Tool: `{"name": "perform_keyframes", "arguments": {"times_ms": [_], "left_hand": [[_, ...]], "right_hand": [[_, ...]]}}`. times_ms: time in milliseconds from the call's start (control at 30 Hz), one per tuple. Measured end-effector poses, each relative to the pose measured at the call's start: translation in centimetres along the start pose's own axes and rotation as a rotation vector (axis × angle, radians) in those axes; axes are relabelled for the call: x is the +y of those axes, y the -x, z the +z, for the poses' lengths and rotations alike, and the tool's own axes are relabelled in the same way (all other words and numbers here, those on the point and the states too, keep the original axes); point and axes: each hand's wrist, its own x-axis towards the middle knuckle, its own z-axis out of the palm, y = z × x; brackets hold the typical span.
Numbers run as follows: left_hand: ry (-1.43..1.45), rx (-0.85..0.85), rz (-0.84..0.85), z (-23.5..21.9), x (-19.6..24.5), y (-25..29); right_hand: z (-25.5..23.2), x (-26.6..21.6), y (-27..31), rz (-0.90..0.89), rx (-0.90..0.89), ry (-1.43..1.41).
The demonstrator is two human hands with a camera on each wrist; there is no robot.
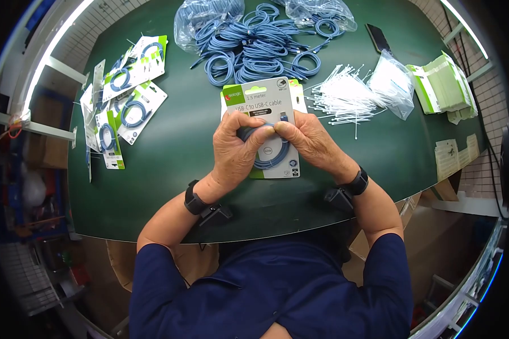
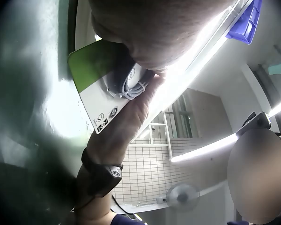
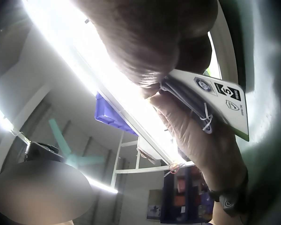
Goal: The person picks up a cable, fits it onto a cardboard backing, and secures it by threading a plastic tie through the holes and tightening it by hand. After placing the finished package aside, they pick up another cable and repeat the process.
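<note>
Both hands hold a white and green packaging card [image 1: 260,95] printed "USB-C to USB-C cable", upright over the table in front of the body. A coiled blue cable [image 1: 272,164] lies against its front, with one plug near the right thumb. The left hand [image 1: 233,150] grips the card's left side, and the right hand [image 1: 318,142] grips its right side. Their thumb tips meet at the top of the coil. In the left wrist view, a white tie [image 2: 139,88] binds the coil. The fingers behind the card are hidden.
Loose blue cables [image 1: 254,48] are heaped at the back of the green table [image 1: 169,192]. White zip ties [image 1: 345,96] and a bag of ties [image 1: 391,82] lie to the right, near a phone [image 1: 377,37] and stacked cards [image 1: 448,85]. Carded cables [image 1: 144,116] lie left.
</note>
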Motion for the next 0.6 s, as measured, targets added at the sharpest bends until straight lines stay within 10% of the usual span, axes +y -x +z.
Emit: {"name": "perform_keyframes", "arguments": {"times_ms": [533, 600], "left_hand": [[0.281, 0.206, 0.040, 1.9, 2.6, -1.3], [-0.384, 0.082, 0.396, 0.4, 3.7, -1.5]], "right_hand": [[-0.2, -0.8, -0.2, -0.005, 0.186, -0.009], [-1.0, -0.9, -0.4, -0.006, 0.232, -0.082]]}}
